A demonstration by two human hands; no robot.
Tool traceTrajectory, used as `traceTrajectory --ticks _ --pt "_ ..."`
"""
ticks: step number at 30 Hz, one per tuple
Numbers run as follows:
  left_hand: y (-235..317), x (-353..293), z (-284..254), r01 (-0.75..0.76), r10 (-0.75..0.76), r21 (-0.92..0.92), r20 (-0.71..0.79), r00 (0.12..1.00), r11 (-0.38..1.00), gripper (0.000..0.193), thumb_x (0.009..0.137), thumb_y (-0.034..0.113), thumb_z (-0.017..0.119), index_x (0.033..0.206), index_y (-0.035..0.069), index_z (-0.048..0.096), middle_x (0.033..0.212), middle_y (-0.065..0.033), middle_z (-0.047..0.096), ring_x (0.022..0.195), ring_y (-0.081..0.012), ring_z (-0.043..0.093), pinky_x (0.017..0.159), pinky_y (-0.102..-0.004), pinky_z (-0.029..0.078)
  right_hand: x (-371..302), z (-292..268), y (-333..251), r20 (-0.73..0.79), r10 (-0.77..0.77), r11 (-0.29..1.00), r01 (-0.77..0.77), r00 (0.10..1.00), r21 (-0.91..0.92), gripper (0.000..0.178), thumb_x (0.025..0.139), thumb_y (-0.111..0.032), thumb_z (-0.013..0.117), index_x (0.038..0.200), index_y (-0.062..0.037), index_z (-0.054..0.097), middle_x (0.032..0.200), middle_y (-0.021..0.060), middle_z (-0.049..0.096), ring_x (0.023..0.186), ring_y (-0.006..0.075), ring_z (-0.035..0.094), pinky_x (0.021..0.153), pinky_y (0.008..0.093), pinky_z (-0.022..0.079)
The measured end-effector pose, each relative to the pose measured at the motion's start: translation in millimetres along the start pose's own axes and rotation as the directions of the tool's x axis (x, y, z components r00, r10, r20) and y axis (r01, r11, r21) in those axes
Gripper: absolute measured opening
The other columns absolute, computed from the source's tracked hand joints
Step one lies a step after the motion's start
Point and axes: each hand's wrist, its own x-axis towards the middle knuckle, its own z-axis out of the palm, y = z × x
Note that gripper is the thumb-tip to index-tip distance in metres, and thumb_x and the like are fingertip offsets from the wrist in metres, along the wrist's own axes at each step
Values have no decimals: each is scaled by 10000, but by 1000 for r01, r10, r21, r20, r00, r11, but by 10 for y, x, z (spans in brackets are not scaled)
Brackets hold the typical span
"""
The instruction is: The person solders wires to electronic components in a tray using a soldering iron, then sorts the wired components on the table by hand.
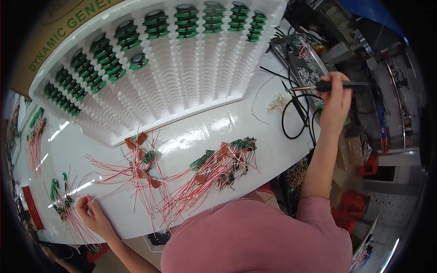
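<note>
My right hand (pixel 336 93) grips a soldering iron (pixel 323 86) by its dark handle, and the thin metal tip points left over the table's right end. At the lower left, my left hand (pixel 93 217) is closed, thumb and finger curled together in a pinch. Thin red wires pass close to its fingertips; whatever is between them is too small to tell. Beside it lies a bundle of green circuit boards with red and white wires (pixel 63 204). Two more wired piles lie on the white table: one with brown pieces (pixel 142 166), one with several green boards (pixel 223 159).
A white foam tray (pixel 177 86) with stacked green round parts (pixel 185 22) stands tilted at the back, before a cardboard box (pixel 54 34). Another wired bundle (pixel 35 141) lies far left. A black cable (pixel 283 123) loops at the right, near a metal tray (pixel 305 57) of scraps.
</note>
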Motion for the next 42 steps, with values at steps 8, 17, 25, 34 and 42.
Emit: traceTrajectory --ticks 8,17,25,34,42 --pt "61 28 -60 5 -9 -98 -45 999 995 198 855 163 536 959 -2 500 883 -53 520 808 -115 476 740 -222 385 320 240 478 297 373 923 -321 879 -210 284 846 -322 514 958 -61 504 736 17 535 503 40 385 469 199 365" --pt "50 22 -45 3 -4 -86 -17 1000 996 191 857 165 533 955 4 503 880 -42 521 800 -107 474 738 -217 381 420 394 787 456 625 773 -423 633 -472 351 812 -345 552 987 -49 482 671 5 524 463 48 403 417 195 356" --pt "32 90 -36 7 -9 -164 -12 1000 986 195 847 150 550 969 6 498 890 -43 523 819 -107 483 753 -217 388 373 419 837 396 564 725 -205 724 -658 618 766 -349 611 1166 60 377 701 50 489 438 87 452 398 234 407" --pt "-40 180 -244 -72 72 -95 -10 997 993 188 817 75 570 969 0 489 910 -66 534 850 -129 495 794 -252 396 58 624 -284 728 179 784 351 662 -512 170 805 -151 556 872 4 531 703 64 556 676 123 537 612 256 421" --pt "-274 327 -299 -71 66 -193 -34 997 979 182 742 9 594 913 36 538 880 -45 575 864 -133 537 816 -252 387 -1487 2190 -1365 980 -199 903 388 -1 184 103 711 -14 609 803 -15 561 738 79 528 618 175 510 511 255 411"
